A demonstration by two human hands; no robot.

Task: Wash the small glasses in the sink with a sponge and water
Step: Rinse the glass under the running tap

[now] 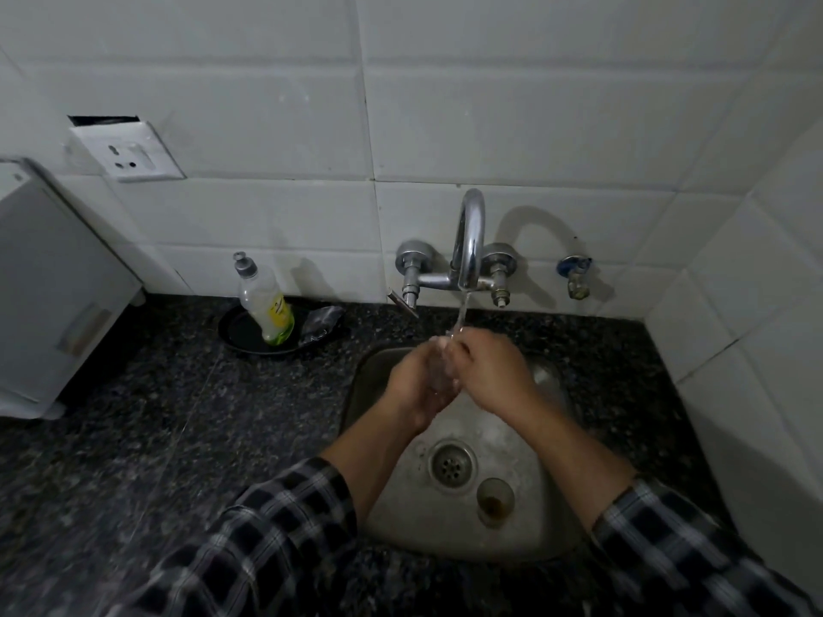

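head view:
- left hand (418, 376): cupped, fingers curled round the glass (445, 371) from its left side
- right hand (485, 362): fingers curled over the same glass at its upper end, near the rim; can't tell if a sponge is in this hand
- glass: clamped between both palms, mostly hidden and blurred; long axis looks roughly upright, tipped slightly away from the person
- water (463, 311): thin stream from the tap (470, 233), lands right at the fingertips on top of the glass
- key relation: second glass (494, 501) stands upright on the sink (423, 527) floor, below and toward the person from both hands, just right of the drain (452, 465); brown residue inside, so likely unwashed
- nearer hand: right, judging by the forearm passing just above it
- in the way: nothing between the hands and the second glass; right forearm partly overhangs it
- left of the left hand: soap bottle (267, 309) and dark scrubber (320, 325) on a black plate (236, 331), well apart on the counter (178, 416)
- step: rinsing, I'd say
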